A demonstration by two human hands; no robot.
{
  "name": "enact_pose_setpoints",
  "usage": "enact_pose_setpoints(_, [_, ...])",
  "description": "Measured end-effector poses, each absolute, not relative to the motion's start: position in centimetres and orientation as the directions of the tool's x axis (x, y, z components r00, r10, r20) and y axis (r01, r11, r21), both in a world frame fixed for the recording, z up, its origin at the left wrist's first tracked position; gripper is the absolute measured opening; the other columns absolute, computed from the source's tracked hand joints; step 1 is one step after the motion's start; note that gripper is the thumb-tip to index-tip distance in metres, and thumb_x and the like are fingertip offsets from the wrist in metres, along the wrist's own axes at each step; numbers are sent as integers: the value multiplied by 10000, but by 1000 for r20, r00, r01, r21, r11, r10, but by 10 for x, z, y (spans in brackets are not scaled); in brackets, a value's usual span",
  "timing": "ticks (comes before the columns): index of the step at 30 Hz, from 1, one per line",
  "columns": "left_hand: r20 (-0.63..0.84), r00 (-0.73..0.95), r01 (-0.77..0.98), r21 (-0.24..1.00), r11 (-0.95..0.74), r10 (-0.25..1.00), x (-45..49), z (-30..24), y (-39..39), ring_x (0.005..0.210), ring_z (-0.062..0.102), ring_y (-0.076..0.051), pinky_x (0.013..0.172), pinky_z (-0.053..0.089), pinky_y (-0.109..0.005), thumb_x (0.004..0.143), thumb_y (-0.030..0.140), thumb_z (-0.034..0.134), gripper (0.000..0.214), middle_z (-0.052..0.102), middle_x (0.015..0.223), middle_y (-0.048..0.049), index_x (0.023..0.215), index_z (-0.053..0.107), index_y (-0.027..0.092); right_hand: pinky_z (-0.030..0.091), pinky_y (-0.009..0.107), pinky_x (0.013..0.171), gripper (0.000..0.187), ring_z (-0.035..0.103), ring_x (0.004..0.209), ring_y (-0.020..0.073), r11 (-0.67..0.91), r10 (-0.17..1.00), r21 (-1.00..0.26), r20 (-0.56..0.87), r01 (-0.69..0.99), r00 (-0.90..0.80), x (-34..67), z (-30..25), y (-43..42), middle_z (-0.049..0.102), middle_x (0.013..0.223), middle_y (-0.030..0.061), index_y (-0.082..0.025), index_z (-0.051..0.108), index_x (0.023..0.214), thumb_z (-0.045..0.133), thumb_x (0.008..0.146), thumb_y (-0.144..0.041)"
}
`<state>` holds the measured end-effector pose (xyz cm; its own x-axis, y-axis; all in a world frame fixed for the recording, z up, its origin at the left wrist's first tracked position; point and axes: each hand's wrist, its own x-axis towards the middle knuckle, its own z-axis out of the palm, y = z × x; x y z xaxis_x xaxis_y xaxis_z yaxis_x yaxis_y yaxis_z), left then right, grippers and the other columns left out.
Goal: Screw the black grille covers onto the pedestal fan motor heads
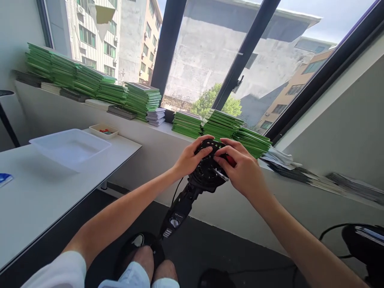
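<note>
A small black desk fan point(207, 173) with a round grille head stands tilted between my knees, its stem with a knob point(177, 212) running down to a round base point(135, 244). My left hand point(192, 156) is closed round the left rim of the fan head. My right hand point(243, 168) is closed on the right side of the head, fingers pinched on a thin metal tool with a red handle point(230, 161) whose tip rests against the grille.
A white table point(39, 192) at the left carries a large white tray point(70, 146) and a small tray point(103, 130) with red bits. Stacks of green boards point(220, 126) line the window sill point(156, 132). A black object with cable point(363, 240) sits at the right.
</note>
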<state>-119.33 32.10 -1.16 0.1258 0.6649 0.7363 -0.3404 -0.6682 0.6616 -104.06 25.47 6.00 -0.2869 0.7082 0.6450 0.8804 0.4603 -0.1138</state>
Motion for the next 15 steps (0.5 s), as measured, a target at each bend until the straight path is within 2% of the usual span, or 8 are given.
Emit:
enact_pose_setpoints(3, [736,120,-303,666,-682,666,-1193,-12,323,1107,640,-200,1039,476,-318,984,305,595,310,703,1193,-21,1288,624,251,468,542,1045,115,647,1188,326,437,755,-164,601,884,-262,-1042,65,257,652,1374,58,-254,666,846,591,860,-340])
enact_pose_setpoints(9, [746,121,-264,660,-703,655,-1192,-10,322,1084,645,-198,1028,482,-321,988,308,589,310,705,1173,-22,1290,617,245,507,450,983,95,652,1158,301,477,797,-243,525,845,-300,-1037,75,265,675,1302,85,-235,627,799,637,801,-329])
enact_pose_setpoints(10, [745,120,-263,661,-703,656,-1192,-9,322,1084,646,-200,1031,483,-323,988,309,589,308,706,1167,-22,1287,617,245,514,455,966,124,662,1128,303,465,802,-251,527,849,-283,-1036,75,267,684,1279,93,-238,641,866,654,796,-339])
enact_pose_setpoints(12, [741,121,-261,666,-699,661,-1191,-9,321,1086,648,-202,1040,483,-328,991,314,586,304,709,1157,-20,1286,618,251,532,470,909,358,688,1012,300,432,808,-283,544,856,-227,-1032,74,270,713,1193,102,-252,644,1120,691,786,-372])
enact_pose_setpoints(14, [736,129,-256,672,-695,664,-1192,-10,321,1092,650,-204,1045,485,-332,996,329,584,308,711,1158,-17,1294,616,259,552,456,832,597,694,884,279,432,814,-330,543,839,-205,-1028,71,273,735,1076,88,-259,564,1349,709,794,-425])
enact_pose_setpoints(15, [737,135,-251,672,-696,663,-1192,-10,321,1096,651,-205,1045,486,-333,998,339,583,313,712,1161,-17,1300,614,261,556,440,795,639,688,839,267,445,818,-350,534,824,-215,-1026,69,273,737,1025,78,-257,545,1393,706,807,-455])
